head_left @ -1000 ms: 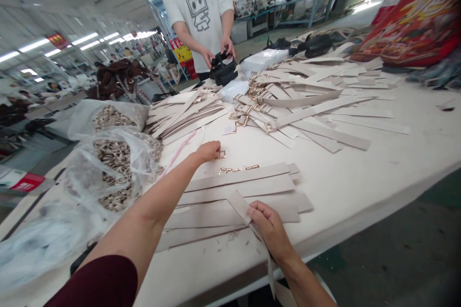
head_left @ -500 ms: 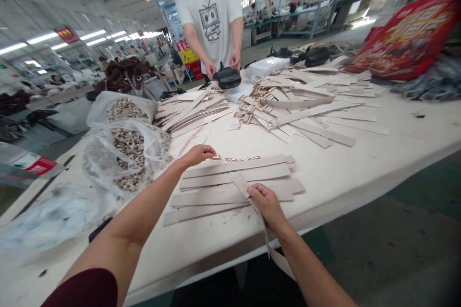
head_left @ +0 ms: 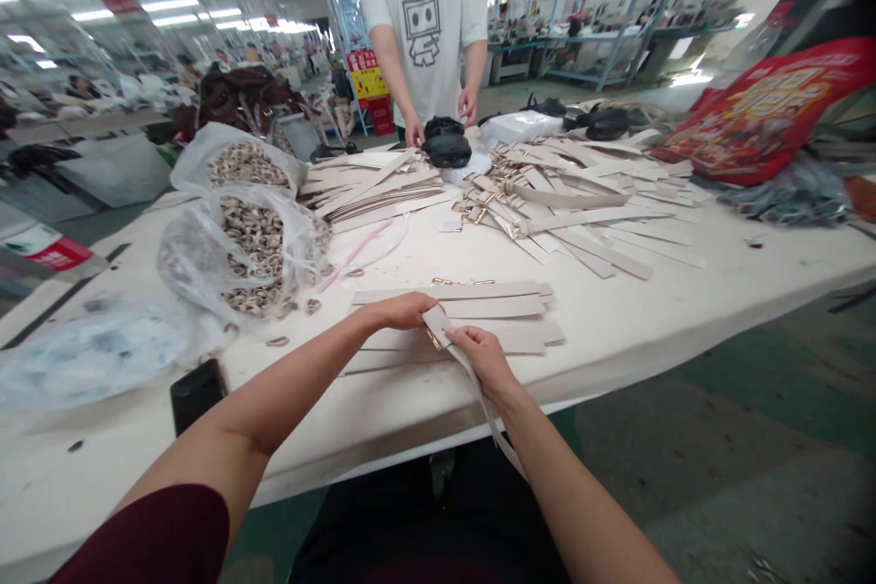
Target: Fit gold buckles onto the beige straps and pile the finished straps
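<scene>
My right hand [head_left: 483,363] pinches a beige strap [head_left: 438,325] near its end, and the strap's tail hangs down over the table's front edge. My left hand [head_left: 411,310] meets the strap's tip from the left, its fingers closed on a gold buckle [head_left: 433,338] that shows just under the strap end. Beneath and behind both hands lie several flat beige straps [head_left: 506,306] side by side. A few more gold buckles [head_left: 465,282] rest just beyond them.
Bags of small beige loops [head_left: 253,233] stand at left, with a black phone [head_left: 197,394] nearer. Piles of straps [head_left: 581,201] cover the table's far part. A person [head_left: 425,27] across the table handles a black bag [head_left: 446,144]. A red package [head_left: 759,119] lies at right.
My left hand has come right and nearer with the buckle, which is now at the strap's end. The view has shifted, and the person's black bag has turned.
</scene>
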### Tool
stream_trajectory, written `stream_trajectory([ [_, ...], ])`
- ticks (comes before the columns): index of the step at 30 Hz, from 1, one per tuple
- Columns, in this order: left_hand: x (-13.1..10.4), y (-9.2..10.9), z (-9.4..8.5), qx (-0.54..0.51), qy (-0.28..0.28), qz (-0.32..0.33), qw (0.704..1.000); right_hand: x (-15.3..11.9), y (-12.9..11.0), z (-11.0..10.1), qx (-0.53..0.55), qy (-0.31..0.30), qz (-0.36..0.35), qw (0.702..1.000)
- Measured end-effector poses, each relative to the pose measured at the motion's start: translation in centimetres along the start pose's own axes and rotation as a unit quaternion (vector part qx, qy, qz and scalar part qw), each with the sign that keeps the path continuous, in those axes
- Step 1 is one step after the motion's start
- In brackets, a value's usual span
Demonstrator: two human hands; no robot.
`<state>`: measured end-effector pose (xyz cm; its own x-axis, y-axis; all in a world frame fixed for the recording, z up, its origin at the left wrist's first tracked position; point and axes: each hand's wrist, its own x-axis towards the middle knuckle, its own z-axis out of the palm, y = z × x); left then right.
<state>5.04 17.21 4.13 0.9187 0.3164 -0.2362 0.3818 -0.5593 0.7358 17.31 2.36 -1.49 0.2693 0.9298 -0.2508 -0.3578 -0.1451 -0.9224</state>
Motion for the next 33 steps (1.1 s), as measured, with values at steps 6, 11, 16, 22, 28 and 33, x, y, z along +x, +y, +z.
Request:
stream_trajectory([
  [6,-0.9,-1.3,0.6,-0.133,0.149,-0.099,0.975,0.9,0.9,0.4,-0.049,0.046,-0.032,0.997],
  [11,-1.3,-0.4,2.2,-0.210,0.115,-0.072,0.968,0.2,0.8,0.4,-0.095,0.056,-0.069,0.991],
  [16,-0.9,0.0,1.8,-0.202,0.164,-0.050,0.964,-0.7,0.6,-1.1,-0.060,0.037,0.001,0.997],
  [22,-3.4,-0.4,3.7,0.132,0.205,-0.061,0.968,-1.5,-0.4,-2.6,-0.041,0.082,-0.011,0.996],
  [28,-4.3,0.0,6.0,0.241,0.186,-0.065,0.950,-1.8,-0.4,-3.5,-0.049,0.072,0.002,0.996],
  [33,-5.0,0.4,4.3,0.130,0.216,-0.034,0.967,-3.0,-0.6,-5.2,-0.054,0.042,0.028,0.997],
])
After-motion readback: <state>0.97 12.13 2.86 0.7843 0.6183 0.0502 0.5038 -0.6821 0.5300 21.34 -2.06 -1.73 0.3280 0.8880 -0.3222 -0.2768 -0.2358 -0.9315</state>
